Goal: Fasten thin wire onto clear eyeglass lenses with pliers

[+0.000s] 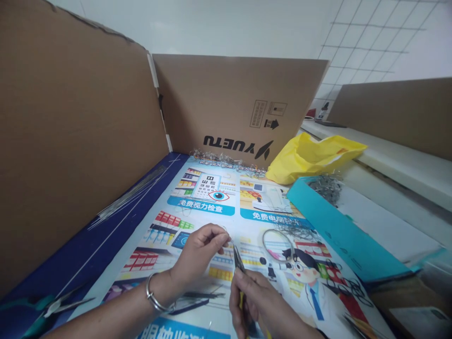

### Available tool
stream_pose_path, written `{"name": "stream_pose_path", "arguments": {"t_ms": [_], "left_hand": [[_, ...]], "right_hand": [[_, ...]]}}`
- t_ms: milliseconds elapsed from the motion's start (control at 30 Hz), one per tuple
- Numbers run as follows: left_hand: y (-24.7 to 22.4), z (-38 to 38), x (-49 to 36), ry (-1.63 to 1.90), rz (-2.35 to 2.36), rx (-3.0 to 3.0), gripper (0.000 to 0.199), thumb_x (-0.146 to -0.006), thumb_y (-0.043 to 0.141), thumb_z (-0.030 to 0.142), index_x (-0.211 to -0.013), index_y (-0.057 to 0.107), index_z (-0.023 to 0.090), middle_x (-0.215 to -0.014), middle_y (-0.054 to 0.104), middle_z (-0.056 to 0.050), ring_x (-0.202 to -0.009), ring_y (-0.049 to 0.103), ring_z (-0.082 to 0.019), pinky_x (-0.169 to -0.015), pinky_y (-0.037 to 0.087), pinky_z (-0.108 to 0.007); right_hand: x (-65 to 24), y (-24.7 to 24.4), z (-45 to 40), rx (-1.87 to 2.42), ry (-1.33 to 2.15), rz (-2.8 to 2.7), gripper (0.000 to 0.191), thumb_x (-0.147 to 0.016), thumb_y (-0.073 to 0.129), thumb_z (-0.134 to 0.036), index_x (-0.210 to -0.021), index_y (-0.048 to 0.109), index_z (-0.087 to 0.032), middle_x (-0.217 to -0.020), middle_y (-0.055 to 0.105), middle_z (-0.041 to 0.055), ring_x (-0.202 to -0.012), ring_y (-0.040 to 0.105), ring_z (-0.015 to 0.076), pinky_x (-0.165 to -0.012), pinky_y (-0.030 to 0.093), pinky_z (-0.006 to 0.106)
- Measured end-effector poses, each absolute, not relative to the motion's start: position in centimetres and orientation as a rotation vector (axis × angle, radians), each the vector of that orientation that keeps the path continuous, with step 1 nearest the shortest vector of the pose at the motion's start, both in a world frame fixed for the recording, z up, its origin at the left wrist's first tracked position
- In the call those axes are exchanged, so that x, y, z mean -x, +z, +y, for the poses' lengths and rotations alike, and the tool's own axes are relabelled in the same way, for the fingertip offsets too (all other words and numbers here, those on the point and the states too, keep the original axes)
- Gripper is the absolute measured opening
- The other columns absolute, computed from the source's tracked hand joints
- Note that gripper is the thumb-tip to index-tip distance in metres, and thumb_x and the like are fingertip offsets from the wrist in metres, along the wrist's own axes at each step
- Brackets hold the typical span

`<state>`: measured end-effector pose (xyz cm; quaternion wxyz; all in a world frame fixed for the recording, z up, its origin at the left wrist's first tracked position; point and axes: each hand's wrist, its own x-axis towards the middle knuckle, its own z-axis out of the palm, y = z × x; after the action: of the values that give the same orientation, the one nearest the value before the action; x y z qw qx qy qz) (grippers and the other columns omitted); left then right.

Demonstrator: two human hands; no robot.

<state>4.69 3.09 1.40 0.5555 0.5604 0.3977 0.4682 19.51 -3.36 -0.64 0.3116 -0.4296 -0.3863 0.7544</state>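
Observation:
My left hand (205, 247), with a silver bangle (155, 296) on its wrist, is closed in a pinch over the printed sheet. Thumb and forefinger hold a thin wire (227, 230), of which only a short bit shows. Just to the right, my right hand (256, 299) is wrapped round needle-nose pliers (239, 258) with yellow on the handles. The jaws point away from me and their tips come close to the left fingertips. Whether the jaws grip the wire I cannot tell. Dark thin strips (192, 301) lie below the left wrist.
Cardboard panels (219, 94) stand at the back and left. Straight wires (130, 195) lie along the left side; teal-handled pliers (51, 308) are at lower left. A wire ring (263, 245), wire clusters (296, 230), a yellow bag (310, 157) and a turquoise box (346, 235) are at right.

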Motion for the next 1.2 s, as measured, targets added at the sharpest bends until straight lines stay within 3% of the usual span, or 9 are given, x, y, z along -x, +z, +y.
{"name": "stream_pose_path", "arguments": {"t_ms": [700,1200], "left_hand": [[1.2,3.0,-4.5,1.097,0.999,-1.499,0.016,-0.08,0.057,0.031,-0.076,0.062,0.017,-0.073,0.064,-0.002,-0.066,0.056,-0.012,-0.064,0.046,-0.025],[0.2,3.0,-4.4,1.068,1.061,-1.594,0.011,-0.079,0.059,0.029,-0.076,0.059,0.018,-0.074,0.066,-0.002,-0.07,0.059,-0.014,-0.067,0.047,-0.026]], "right_hand": [[-19.5,-1.4,-3.2,1.106,1.997,-0.994,0.05,-0.077,0.046,-0.065,-0.065,0.048,-0.016,-0.039,0.05,-0.0029,-0.03,0.045,0.0076,-0.031,0.029,0.016],[-19.5,-2.1,-3.1,1.254,1.823,-1.257,0.059,-0.08,0.037,-0.067,-0.049,0.045,-0.017,-0.034,0.044,-0.0024,-0.026,0.037,0.0059,-0.031,0.024,0.017]]}}
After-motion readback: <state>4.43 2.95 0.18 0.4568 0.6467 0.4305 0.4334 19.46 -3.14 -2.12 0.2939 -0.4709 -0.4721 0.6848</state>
